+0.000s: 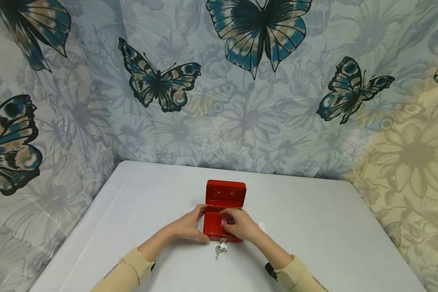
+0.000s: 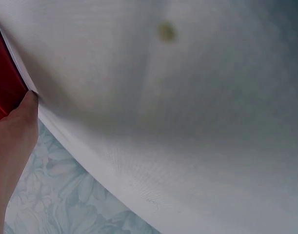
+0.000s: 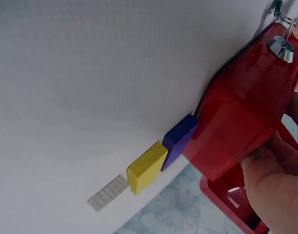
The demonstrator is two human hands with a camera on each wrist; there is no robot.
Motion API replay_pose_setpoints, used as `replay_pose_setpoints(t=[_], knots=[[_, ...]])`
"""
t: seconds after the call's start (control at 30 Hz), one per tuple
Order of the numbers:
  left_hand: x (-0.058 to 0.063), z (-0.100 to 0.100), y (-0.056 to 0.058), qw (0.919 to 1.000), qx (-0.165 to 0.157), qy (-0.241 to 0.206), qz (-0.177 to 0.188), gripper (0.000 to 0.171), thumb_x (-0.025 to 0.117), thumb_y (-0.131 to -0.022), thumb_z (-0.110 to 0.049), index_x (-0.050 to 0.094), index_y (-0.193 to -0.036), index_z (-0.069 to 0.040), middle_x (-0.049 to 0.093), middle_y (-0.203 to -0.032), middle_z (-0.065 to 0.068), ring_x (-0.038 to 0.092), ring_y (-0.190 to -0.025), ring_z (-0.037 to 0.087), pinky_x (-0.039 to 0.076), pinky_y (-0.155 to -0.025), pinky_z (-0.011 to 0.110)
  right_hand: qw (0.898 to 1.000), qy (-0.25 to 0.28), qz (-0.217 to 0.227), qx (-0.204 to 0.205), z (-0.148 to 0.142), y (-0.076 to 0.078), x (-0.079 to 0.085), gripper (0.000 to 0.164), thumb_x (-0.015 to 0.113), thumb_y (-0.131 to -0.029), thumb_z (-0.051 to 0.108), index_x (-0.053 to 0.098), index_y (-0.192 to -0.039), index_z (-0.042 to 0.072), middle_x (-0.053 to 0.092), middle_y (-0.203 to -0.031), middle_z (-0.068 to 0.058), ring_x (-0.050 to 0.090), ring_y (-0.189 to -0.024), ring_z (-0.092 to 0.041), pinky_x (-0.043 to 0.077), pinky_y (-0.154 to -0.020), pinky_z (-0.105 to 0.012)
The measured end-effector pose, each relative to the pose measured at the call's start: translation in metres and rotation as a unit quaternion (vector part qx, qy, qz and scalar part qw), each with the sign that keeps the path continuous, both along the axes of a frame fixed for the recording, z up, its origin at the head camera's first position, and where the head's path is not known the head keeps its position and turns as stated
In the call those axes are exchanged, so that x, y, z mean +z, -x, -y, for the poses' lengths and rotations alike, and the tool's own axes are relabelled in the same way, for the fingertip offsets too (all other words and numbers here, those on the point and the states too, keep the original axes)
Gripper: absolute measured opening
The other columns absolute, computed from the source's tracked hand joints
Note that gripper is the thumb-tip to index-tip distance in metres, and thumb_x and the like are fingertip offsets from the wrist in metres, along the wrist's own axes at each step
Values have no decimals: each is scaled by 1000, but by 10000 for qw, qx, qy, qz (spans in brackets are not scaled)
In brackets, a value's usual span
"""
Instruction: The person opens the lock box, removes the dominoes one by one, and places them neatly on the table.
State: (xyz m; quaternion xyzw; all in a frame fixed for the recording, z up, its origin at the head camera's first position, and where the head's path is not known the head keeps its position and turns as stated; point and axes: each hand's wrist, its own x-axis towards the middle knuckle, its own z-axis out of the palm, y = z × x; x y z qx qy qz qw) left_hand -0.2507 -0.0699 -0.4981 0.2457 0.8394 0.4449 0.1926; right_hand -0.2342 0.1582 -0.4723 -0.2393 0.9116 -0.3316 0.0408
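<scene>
The open red cash box (image 1: 212, 224) stands short of the far edge of the table (image 1: 314, 227), likely stiff, slick metal, best held by its side walls. The left hand (image 1: 189, 225), spread, grips its left side; the right hand (image 1: 242, 224) curls inside, any hold hidden. Only the right wrist view shows the blue-violet block (image 3: 180, 137) and yellow block (image 3: 146, 169) alongside.

Floral backdrop (image 1: 250, 119), large blue-and-beige butterflies (image 1: 264, 26) across it, white tabletop (image 1: 314, 227)
</scene>
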Motion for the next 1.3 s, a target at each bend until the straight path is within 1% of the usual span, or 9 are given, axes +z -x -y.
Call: replay_pose_setpoints(t=[0.1, 0.3, 0.4, 0.73, 1.03, 1.3], knots=[[0, 0, 0, 10000, 0, -24, 11, 100, 86, -70, -24, 26, -146, -3, 40, -148, 15, 37, -137, 34, 33, -112, 48, 10000, 61, 27, -28, 0, 0, 0, 31, 70, -86, 3, 65, -117, -2, 67, -110, -15, 65, -97, -29, 56, -85, -45], [-1, -1, 0, 10000, 9, -21, -6, 99, 86, -70, -23, 26, -146, -2, 40, -147, 15, 38, -137, 34, 34, -111, 48, 9994, 8, 108, -332, -1, 1, 4, 31, 70, -86, 2, 64, -116, -2, 66, -107, -15, 64, -92, -27, 58, -81, -43], [-1, 0, 0, 10000, 3, -57, -16, 99, 86, -70, -23, 26, -145, -2, 40, -146, 15, 38, -137, 34, 34, -111, 48, 9991, -65, 142, -404, -1, 1, 5, 31, 71, -86, 3, 64, -115, -2, 66, -106, -14, 63, -89, -26, 58, -80, -42], [-1, 0, 0, 10000, -36, -71, -44, 99, 86, -70, -24, 26, -146, -3, 40, -147, 15, 38, -137, 34, 34, -111, 48, 9992, -29, 276, -286, 1, 1, 1, 33, 71, -85, 3, 63, -117, -2, 67, -104, -14, 64, -89, -26, 58, -80, -42], [0, 0, 0, 9999, -21, -77, -90, 100, 86, -69, -24, 25, -146, -2, 40, -147, 16, 38, -137, 35, 34, -111, 50, 9989, -58, 191, -429, 2, 3, 3, 32, 71, -85, 3, 63, -116, -3, 67, -104, -16, 64, -88, -26, 58, -79, -43], [-2, 0, 0, 9999, -36, -82, -103, 99, 86, -70, -24, 26, -145, -2, 40, -147, 16, 37, -137, 35, 34, -111, 50, 9984, -54, 287, -479, 6, 3, 1, 34, 71, -84, 2, 62, -117, -3, 67, -102, -15, 64, -84, -24, 59, -78, -40]])
